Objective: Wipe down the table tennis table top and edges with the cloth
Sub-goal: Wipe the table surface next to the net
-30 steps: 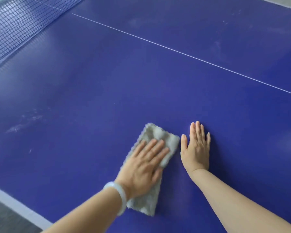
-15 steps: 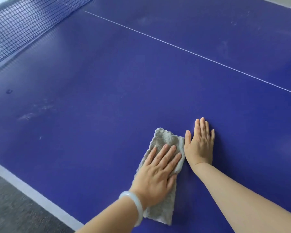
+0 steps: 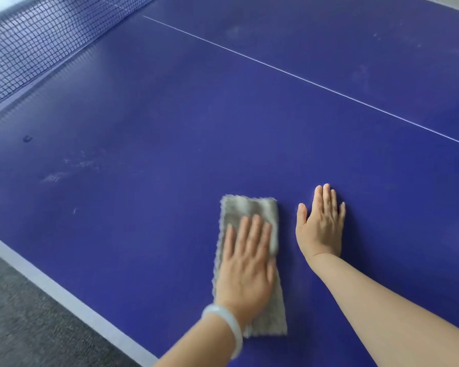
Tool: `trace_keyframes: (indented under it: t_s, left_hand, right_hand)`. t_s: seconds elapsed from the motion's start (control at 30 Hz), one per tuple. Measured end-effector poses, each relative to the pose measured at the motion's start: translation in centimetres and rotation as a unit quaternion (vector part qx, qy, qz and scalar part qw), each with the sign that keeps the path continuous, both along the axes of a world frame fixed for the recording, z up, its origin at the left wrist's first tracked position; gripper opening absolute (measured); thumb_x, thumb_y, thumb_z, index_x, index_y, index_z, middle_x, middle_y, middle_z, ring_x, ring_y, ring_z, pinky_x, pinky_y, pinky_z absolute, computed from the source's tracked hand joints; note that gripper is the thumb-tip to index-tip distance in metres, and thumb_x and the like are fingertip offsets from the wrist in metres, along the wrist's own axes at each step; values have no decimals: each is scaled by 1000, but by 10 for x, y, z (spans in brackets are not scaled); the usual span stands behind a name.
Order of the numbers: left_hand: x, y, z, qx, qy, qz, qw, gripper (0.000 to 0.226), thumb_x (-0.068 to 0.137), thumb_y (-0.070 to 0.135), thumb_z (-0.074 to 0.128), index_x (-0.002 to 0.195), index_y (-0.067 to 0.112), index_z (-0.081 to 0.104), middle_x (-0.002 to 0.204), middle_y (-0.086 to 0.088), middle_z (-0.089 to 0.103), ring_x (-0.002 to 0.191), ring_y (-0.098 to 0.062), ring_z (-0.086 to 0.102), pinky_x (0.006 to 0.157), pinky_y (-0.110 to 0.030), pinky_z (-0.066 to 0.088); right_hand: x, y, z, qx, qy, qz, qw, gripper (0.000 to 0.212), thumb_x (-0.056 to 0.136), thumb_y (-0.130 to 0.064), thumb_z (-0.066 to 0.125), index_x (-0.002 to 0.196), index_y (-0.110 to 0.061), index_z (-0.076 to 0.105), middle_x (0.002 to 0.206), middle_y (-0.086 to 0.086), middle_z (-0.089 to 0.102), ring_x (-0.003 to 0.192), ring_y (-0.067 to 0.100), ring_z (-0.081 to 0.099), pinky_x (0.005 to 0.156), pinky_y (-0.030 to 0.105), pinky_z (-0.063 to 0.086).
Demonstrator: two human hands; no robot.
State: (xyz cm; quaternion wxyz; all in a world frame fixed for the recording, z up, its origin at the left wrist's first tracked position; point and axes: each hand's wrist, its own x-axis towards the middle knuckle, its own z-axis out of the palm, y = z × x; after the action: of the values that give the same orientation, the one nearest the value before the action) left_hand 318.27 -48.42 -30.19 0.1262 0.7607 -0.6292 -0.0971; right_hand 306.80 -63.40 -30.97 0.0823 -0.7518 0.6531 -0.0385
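My left hand (image 3: 245, 263) pressed flat on the cloth (image 3: 249, 210); my right hand (image 3: 321, 223) lay open on the table (image 3: 170, 128).

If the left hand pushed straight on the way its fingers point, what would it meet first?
Seemingly nothing solid: left hand and cloth would cross bare table top to the white centre line; the net lies leftward.

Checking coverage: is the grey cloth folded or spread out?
Folded: the grey fluffy cloth lies as a narrow strip under the flat left hand.
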Motion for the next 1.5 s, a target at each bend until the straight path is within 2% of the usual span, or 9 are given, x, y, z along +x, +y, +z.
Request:
trace_keyframes:
  t_s: [0.17, 0.3, 0.43, 0.7, 0.83, 1.07, 1.2, 1.3, 1.5]
  left_hand:
    - [54, 9, -1, 11, -47, -176, 983, 62, 98, 43, 35, 156, 31, 18, 164, 6, 12, 152, -17, 5, 123, -43, 3]
    - [154, -1, 4, 43, -69, 42, 996, 62, 97, 47, 20, 156, 31, 15, 164, 7, 9, 152, -14, 0, 123, -39, -1]
    - [140, 24, -2, 62, -47, 187, 979, 62, 97, 46, 12, 157, 33, 2, 164, 11, -3, 150, -9, -13, 122, -36, -9]
    - [138, 25, 0, 94, -41, 201, 974, 67, 92, 47, 8, 156, 35, -7, 163, 14, -11, 147, -6, -21, 120, -34, -15]
    - [137, 23, 1, 98, -33, 195, 975, 67, 92, 46, 9, 156, 34, -7, 164, 12, -12, 148, -8, -20, 121, -37, -12]
    - [138, 24, 1, 100, -18, 184, 978, 65, 95, 45, 8, 156, 31, -8, 162, 11, -18, 148, -11, -23, 120, -38, -15]
    - [123, 44, 4, 85, -21, 110, 990, 65, 96, 45, 9, 157, 26, -6, 164, 5, -12, 149, -15, -20, 122, -45, -6]
    - [93, 87, 4, 44, -10, -23, 999, 64, 99, 41, 29, 158, 22, 11, 165, 1, 4, 152, -21, -5, 121, -48, 6]
    - [157, 140, 1, 21, -38, -256, 966, 62, 98, 40, 39, 156, 29, 20, 164, 6, 12, 152, -18, 5, 122, -45, 8]
  right_hand:
    - [-1, 1, 0, -8, 11, 13, 1000, 65, 104, -38, 35, 157, -5, 17, 166, 10, 12, 154, 23, 9, 125, 44, 2]
    - [2, 4, 0, -13, 41, 16, 999, 67, 103, -39, 33, 157, -3, 15, 166, 13, 11, 154, 26, 8, 125, 48, 4]
    - [5, 2, 2, -5, 73, 23, 997, 67, 103, -37, 30, 157, -1, 11, 165, 16, 8, 154, 29, 4, 124, 50, 1]
    - [30, 73, 19, 25, 23, 161, 986, 63, 102, -22, 44, 155, 1, 20, 163, 17, 15, 153, 29, 11, 125, 47, 6]
    - [59, 146, 14, 22, -64, 88, 994, 58, 102, -29, 37, 151, 2, 33, 160, 17, 27, 149, 30, 27, 123, 46, 13]
    - [73, 154, 7, 1, -18, 40, 999, 64, 98, -35, 24, 151, -1, 35, 159, 15, 31, 148, 28, 31, 121, 49, 20]
    - [75, 156, 7, -8, 8, 35, 999, 66, 98, -39, 22, 151, -2, 35, 159, 14, 32, 147, 29, 32, 120, 51, 26]
    - [73, 156, 6, -16, 1, 38, 999, 70, 97, -44, 21, 152, -2, 34, 159, 14, 30, 148, 29, 30, 121, 50, 23]
    - [74, 158, 6, -29, -3, 36, 999, 72, 96, -46, 20, 152, -3, 33, 161, 13, 28, 150, 27, 27, 123, 47, 17]
